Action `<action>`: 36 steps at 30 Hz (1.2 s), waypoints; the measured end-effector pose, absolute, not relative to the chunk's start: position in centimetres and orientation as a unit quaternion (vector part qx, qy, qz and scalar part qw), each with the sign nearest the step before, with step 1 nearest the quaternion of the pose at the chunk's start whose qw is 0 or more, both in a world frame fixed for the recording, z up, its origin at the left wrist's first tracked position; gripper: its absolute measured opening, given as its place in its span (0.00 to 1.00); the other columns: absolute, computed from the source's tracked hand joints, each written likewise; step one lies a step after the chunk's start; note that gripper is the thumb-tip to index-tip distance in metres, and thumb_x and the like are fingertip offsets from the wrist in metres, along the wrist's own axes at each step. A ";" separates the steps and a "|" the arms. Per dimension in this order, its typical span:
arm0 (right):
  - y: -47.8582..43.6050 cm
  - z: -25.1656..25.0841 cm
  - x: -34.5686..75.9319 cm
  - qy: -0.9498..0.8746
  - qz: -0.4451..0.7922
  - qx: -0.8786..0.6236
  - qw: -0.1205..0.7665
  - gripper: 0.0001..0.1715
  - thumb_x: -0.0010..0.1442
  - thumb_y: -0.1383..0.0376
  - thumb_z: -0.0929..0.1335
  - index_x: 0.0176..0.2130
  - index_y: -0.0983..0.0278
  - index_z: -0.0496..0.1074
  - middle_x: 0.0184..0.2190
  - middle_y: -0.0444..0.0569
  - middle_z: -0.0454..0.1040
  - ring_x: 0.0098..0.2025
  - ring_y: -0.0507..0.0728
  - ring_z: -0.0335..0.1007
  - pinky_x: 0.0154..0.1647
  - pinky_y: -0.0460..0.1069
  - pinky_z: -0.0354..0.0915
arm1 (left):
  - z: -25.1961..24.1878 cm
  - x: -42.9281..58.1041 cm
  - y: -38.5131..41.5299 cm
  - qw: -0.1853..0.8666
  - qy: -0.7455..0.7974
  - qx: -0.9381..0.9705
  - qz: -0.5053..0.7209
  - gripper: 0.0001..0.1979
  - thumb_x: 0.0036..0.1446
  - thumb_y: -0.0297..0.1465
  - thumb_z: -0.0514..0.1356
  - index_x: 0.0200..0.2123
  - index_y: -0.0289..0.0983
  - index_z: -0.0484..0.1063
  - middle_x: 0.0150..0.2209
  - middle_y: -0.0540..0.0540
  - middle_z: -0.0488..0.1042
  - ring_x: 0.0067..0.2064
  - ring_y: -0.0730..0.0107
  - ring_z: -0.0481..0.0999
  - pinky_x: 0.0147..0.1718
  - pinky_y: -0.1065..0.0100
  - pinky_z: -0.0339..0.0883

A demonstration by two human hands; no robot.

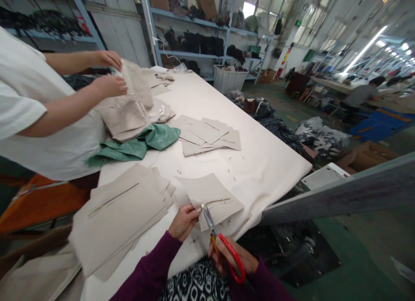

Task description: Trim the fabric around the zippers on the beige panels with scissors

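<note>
My left hand (pixel 183 222) pinches the near edge of a beige fabric piece (pixel 210 193) with a zipper slit, lying on the white table (pixel 259 162). My right hand (pixel 231 257) grips red-handled scissors (pixel 223 244); their blades point up at the zipper end on that piece. A tall stack of similar beige pieces (pixel 119 219) lies just left of my left hand.
A co-worker in a white shirt (pixel 42 119) stands at the left, both hands on beige fabric (pixel 129 106). Green cloth (pixel 136 145) and more beige pieces (pixel 207 136) lie mid-table. The table's right edge drops to a green floor with bags, boxes and shelves behind.
</note>
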State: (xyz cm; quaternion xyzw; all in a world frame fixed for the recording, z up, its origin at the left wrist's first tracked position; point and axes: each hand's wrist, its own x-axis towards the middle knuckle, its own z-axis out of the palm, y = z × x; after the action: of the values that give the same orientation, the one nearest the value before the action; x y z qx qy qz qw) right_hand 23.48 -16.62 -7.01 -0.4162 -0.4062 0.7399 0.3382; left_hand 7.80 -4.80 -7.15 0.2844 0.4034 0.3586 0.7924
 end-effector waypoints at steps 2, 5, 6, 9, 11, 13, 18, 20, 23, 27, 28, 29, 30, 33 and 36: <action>-16.8 -7.0 23.0 -0.382 0.749 -0.410 0.354 0.33 0.62 0.43 0.55 0.37 0.67 0.69 0.21 0.42 0.61 0.19 0.47 0.59 0.21 0.44 0.59 | -7.0 7.8 -4.9 0.795 0.394 0.287 0.361 0.15 0.37 0.30 0.71 0.32 0.31 0.77 0.30 0.44 0.77 0.34 0.67 0.75 0.35 0.70 0.68; -17.0 -7.2 22.5 -0.370 0.753 -0.407 0.362 0.33 0.62 0.43 0.54 0.38 0.67 0.69 0.22 0.43 0.61 0.20 0.47 0.59 0.21 0.44 0.59 | -6.8 7.8 -4.9 0.798 0.388 0.280 0.367 0.15 0.37 0.30 0.71 0.32 0.31 0.78 0.30 0.44 0.77 0.35 0.67 0.75 0.37 0.69 0.68; -17.0 -7.3 22.4 -0.366 0.753 -0.406 0.366 0.33 0.62 0.43 0.54 0.38 0.67 0.69 0.23 0.43 0.61 0.21 0.47 0.59 0.22 0.44 0.60 | -6.7 7.9 -5.0 0.799 0.387 0.276 0.368 0.14 0.37 0.29 0.71 0.31 0.32 0.78 0.30 0.44 0.77 0.35 0.67 0.75 0.37 0.69 0.68; -17.2 -7.5 22.1 -0.353 0.752 -0.407 0.379 0.31 0.62 0.43 0.55 0.38 0.66 0.68 0.23 0.42 0.62 0.20 0.47 0.59 0.22 0.44 0.60 | -6.7 7.9 -5.2 0.802 0.383 0.270 0.369 0.14 0.37 0.29 0.70 0.32 0.32 0.78 0.29 0.44 0.77 0.35 0.66 0.75 0.37 0.69 0.68; -17.2 -7.4 22.0 -0.341 0.758 -0.402 0.384 0.31 0.61 0.43 0.56 0.37 0.66 0.68 0.22 0.42 0.62 0.19 0.47 0.59 0.22 0.44 0.59 | -6.8 8.0 -5.4 0.803 0.379 0.274 0.369 0.14 0.38 0.29 0.70 0.32 0.32 0.78 0.29 0.44 0.77 0.35 0.66 0.75 0.38 0.68 0.68; -17.1 -7.1 21.8 -0.322 0.770 -0.387 0.392 0.31 0.61 0.43 0.56 0.36 0.67 0.68 0.23 0.42 0.61 0.20 0.47 0.58 0.22 0.44 0.59 | -6.9 8.0 -5.6 0.804 0.373 0.279 0.368 0.15 0.37 0.30 0.71 0.32 0.32 0.78 0.29 0.44 0.77 0.35 0.66 0.75 0.38 0.68 0.68; -16.8 -6.4 21.2 -0.295 0.772 -0.370 0.424 0.33 0.59 0.41 0.57 0.34 0.68 0.67 0.22 0.42 0.60 0.20 0.46 0.58 0.21 0.43 0.58 | -6.9 8.1 -5.8 0.810 0.357 0.297 0.358 0.15 0.38 0.31 0.70 0.32 0.33 0.78 0.29 0.44 0.77 0.35 0.65 0.75 0.39 0.67 0.68; -16.7 -6.5 21.0 -0.303 0.762 -0.382 0.425 0.33 0.58 0.41 0.58 0.33 0.68 0.67 0.21 0.41 0.60 0.19 0.46 0.58 0.19 0.43 0.57 | -6.8 8.1 -5.8 0.809 0.356 0.302 0.356 0.14 0.38 0.30 0.70 0.33 0.33 0.78 0.29 0.44 0.77 0.36 0.65 0.75 0.39 0.67 0.68; -16.7 -7.0 20.9 -0.325 0.739 -0.409 0.426 0.32 0.59 0.41 0.57 0.30 0.67 0.66 0.17 0.39 0.58 0.16 0.46 0.56 0.16 0.42 0.56 | -6.7 8.0 -5.8 0.805 0.361 0.309 0.355 0.13 0.39 0.29 0.70 0.32 0.33 0.78 0.28 0.44 0.77 0.36 0.64 0.75 0.39 0.67 0.68; -17.1 -7.6 20.7 -0.343 0.711 -0.443 0.425 0.32 0.60 0.42 0.56 0.26 0.66 0.62 0.13 0.37 0.55 0.12 0.45 0.53 0.12 0.41 0.54 | -6.8 8.0 -5.7 0.803 0.361 0.314 0.355 0.13 0.39 0.29 0.69 0.33 0.33 0.78 0.28 0.44 0.77 0.36 0.64 0.75 0.39 0.67 0.68; -17.2 -7.7 20.6 -0.341 0.708 -0.451 0.424 0.32 0.60 0.42 0.56 0.26 0.65 0.62 0.13 0.37 0.55 0.11 0.45 0.52 0.11 0.41 0.53 | -6.9 8.1 -5.7 0.803 0.362 0.314 0.355 0.13 0.39 0.29 0.69 0.33 0.33 0.78 0.28 0.44 0.77 0.36 0.64 0.75 0.39 0.66 0.67; -17.2 -7.7 20.5 -0.336 0.704 -0.461 0.423 0.31 0.60 0.42 0.56 0.26 0.65 0.62 0.13 0.37 0.56 0.11 0.44 0.52 0.11 0.41 0.51 | -6.9 8.1 -5.7 0.802 0.363 0.314 0.355 0.13 0.39 0.29 0.69 0.32 0.32 0.78 0.29 0.44 0.77 0.36 0.64 0.75 0.39 0.66 0.67; -17.3 -7.7 20.3 -0.329 0.700 -0.473 0.422 0.31 0.60 0.42 0.57 0.26 0.65 0.62 0.12 0.36 0.56 0.10 0.44 0.51 0.10 0.40 0.50 | -7.0 8.1 -5.7 0.802 0.364 0.314 0.356 0.13 0.39 0.30 0.69 0.32 0.32 0.78 0.29 0.43 0.77 0.36 0.64 0.75 0.40 0.66 0.67; -17.4 -7.6 19.8 -0.294 0.703 -0.499 0.414 0.31 0.59 0.41 0.57 0.25 0.65 0.61 0.12 0.36 0.55 0.10 0.43 0.49 0.09 0.40 0.47 | -7.3 7.9 -5.6 0.799 0.368 0.310 0.362 0.13 0.38 0.29 0.69 0.32 0.32 0.78 0.30 0.43 0.77 0.34 0.65 0.74 0.39 0.66 0.67; -17.5 -7.6 19.7 -0.254 0.746 -0.471 0.396 0.33 0.58 0.40 0.57 0.23 0.65 0.60 0.11 0.35 0.52 0.09 0.43 0.45 0.08 0.40 0.45 | -7.5 7.6 -5.5 0.785 0.383 0.305 0.380 0.13 0.37 0.29 0.69 0.31 0.32 0.78 0.29 0.44 0.77 0.32 0.69 0.73 0.36 0.68 0.66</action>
State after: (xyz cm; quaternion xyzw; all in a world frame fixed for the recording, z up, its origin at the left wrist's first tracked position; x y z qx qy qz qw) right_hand 19.65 -17.46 -7.62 -0.4714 -0.2535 0.7462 0.3958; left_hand 7.58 -5.52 -7.54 0.3053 0.3825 0.3797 0.7851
